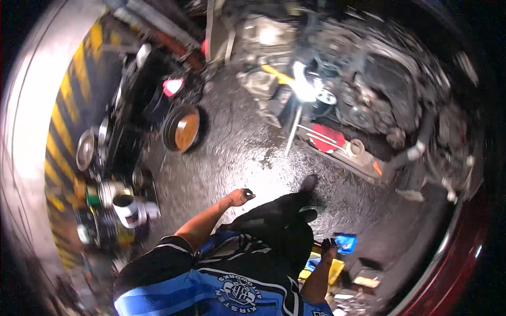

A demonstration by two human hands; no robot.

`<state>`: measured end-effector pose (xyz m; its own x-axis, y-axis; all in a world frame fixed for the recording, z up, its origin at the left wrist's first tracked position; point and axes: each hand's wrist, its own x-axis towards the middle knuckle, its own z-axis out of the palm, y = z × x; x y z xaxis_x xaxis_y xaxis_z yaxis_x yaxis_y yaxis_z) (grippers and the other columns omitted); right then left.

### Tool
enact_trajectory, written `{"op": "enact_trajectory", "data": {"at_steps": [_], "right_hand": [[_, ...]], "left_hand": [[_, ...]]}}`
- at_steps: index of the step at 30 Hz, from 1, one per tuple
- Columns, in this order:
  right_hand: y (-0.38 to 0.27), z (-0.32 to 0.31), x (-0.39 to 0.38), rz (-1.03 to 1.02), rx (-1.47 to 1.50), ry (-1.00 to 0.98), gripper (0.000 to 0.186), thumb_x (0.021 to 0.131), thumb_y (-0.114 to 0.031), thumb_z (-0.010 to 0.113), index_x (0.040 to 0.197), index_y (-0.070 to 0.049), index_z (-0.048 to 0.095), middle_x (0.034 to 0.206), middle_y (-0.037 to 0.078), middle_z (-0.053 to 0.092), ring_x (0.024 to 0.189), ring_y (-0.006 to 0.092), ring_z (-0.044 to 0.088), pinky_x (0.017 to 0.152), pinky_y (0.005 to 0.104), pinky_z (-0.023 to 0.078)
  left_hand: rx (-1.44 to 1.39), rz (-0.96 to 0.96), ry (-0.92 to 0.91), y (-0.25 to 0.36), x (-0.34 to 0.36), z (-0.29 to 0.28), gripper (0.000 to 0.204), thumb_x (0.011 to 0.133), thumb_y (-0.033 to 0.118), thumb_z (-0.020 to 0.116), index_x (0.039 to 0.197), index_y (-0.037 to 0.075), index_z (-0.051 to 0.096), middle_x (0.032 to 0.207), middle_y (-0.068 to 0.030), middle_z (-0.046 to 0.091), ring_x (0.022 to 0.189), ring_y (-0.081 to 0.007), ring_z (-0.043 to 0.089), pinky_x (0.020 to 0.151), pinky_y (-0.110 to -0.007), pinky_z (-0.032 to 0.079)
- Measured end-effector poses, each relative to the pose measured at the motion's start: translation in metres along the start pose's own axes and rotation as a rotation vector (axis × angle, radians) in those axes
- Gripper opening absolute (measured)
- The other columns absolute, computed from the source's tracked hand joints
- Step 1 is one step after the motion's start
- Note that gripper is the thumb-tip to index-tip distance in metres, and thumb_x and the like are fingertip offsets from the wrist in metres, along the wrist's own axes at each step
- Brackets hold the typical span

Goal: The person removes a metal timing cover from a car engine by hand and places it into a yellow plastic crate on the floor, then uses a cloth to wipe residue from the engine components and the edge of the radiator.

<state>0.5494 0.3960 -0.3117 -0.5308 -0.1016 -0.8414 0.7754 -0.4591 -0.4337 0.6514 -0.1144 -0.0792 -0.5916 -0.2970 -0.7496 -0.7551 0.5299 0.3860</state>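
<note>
As the left hand [240, 197] is held half-curled and the right hand [329, 249] beside a blue rectangular packet [346, 243] at near right, whether anything is pinched cannot be told, though a pause between grasps is suggested, a lowered reach being called for.

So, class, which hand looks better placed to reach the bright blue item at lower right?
Probably the right hand: it appears beside the bright blue item, while the left hand is out beyond the dark-clothed legs. Depth is hard to judge here.
</note>
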Motion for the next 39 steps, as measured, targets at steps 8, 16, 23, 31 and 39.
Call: {"op": "enact_trajectory", "data": {"at_steps": [8, 16, 23, 31, 39], "right_hand": [[-0.117, 0.125, -0.034, -0.124, -0.673, -0.315, 0.048, 0.082, -0.033, 0.052, 0.12, -0.004, 0.047, 0.099, 0.015, 0.059, 0.085, 0.0276, 0.057, 0.069, 0.0384, 0.049], [-0.036, 0.32, 0.01, -0.94, -0.806, -1.354, 0.034, 0.084, -0.022, 0.046, 0.108, 0.0, 0.059, 0.091, 0.015, 0.062, 0.076, 0.0254, 0.058, 0.076, 0.0412, 0.047], [0.216, 0.516, -0.087, -0.537, -1.742, -0.973, 0.046, 0.086, -0.033, 0.052, 0.117, 0.001, 0.053, 0.109, 0.015, 0.056, 0.097, 0.0278, 0.054, 0.085, 0.0383, 0.042], [0.338, 0.661, -0.134, 0.021, -1.73, -0.829, 0.04, 0.088, -0.033, 0.051, 0.113, -0.003, 0.055, 0.094, 0.011, 0.061, 0.087, 0.0223, 0.058, 0.071, 0.0332, 0.047], [0.368, 0.715, -0.018, -0.921, -2.304, -1.511, 0.049, 0.072, -0.031, 0.06, 0.114, -0.006, 0.056, 0.094, 0.012, 0.063, 0.097, 0.0302, 0.056, 0.084, 0.0402, 0.043]], "left_hand": [[-0.526, -0.396, 0.306, -0.23, -0.106, 0.11, 0.057, 0.085, 0.054, 0.047, 0.097, 0.0, 0.062, 0.074, -0.0147, 0.065, 0.071, -0.0241, 0.064, 0.069, -0.038, 0.049], [-0.815, -0.48, 0.271, -0.337, -0.163, 0.123, 0.059, 0.086, 0.055, 0.042, 0.083, 0.001, 0.065, 0.07, -0.0146, 0.065, 0.064, -0.0248, 0.064, 0.064, -0.036, 0.049], [-1.154, -0.702, 0.615, -0.479, -0.225, 0.071, 0.055, 0.086, 0.05, 0.048, 0.097, -0.002, 0.061, 0.075, -0.0145, 0.066, 0.064, -0.0216, 0.064, 0.061, -0.034, 0.05], [-1.526, -0.637, 0.782, -0.543, -0.218, -0.01, 0.046, 0.087, 0.042, 0.054, 0.107, 0.001, 0.056, 0.082, -0.0121, 0.064, 0.064, -0.0186, 0.062, 0.052, -0.03, 0.048], [-1.305, -0.584, 0.451, -0.573, -0.189, -0.004, 0.044, 0.086, 0.042, 0.053, 0.107, 0.004, 0.056, 0.089, -0.0127, 0.064, 0.075, -0.0238, 0.062, 0.062, -0.036, 0.049]]}}
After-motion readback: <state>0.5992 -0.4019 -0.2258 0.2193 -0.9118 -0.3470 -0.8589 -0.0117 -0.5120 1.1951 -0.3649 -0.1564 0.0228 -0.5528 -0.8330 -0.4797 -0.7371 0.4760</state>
